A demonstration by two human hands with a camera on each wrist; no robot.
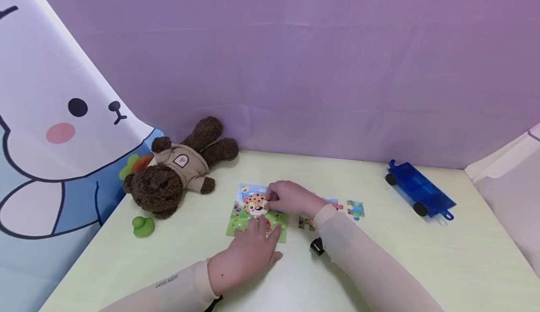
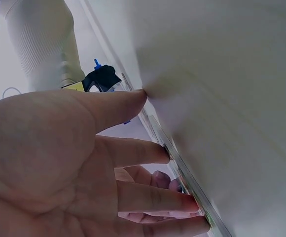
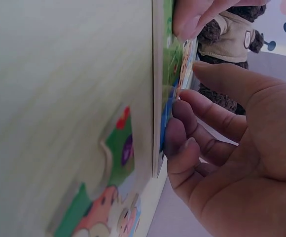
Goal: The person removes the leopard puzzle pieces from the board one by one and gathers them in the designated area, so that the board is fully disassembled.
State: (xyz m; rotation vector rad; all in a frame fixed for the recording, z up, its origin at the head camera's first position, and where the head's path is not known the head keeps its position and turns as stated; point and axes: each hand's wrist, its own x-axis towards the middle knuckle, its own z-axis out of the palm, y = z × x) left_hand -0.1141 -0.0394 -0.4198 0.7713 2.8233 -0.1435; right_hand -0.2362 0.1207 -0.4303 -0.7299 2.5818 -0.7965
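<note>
Green toy: sat at 9 o'clock from the puzzle board, well apart from it and outside the hands' reach.
Brown bear: lay at 10 o'clock, badge up; its near paw pointed toward the board but did not touch it.
Puzzle board: lay flat between the two hands, slightly turned, leopard picture up.
Left hand: rested at 6 o'clock, fingers spread apart, tips on the board's near part, thumb down on the table; it gripped nothing.
Right hand: came over the board from 2 o'clock, fingers bent close at the leopard's face. Whether a piece sat between thumb and forefinger, I could not tell.
Step in hand: seemed to be close finger work on the leopard; light, level pressure straight down, with the left hand bracing, would have kept the board from sliding.
Loose pieces: lay at 3 o'clock, some partly hidden by the right wrist, so a low sweep risked scattering them.
Black mount: showed beneath the right sleeve at 4 o'clock, close to the table and likely to snag.
Blue wagon: stood just above 3 o'clock, beyond the pieces.
Table: met the purple cloth along 12 o'clock; the widest room lay toward 4 o'clock, right of the sleeve.
</note>
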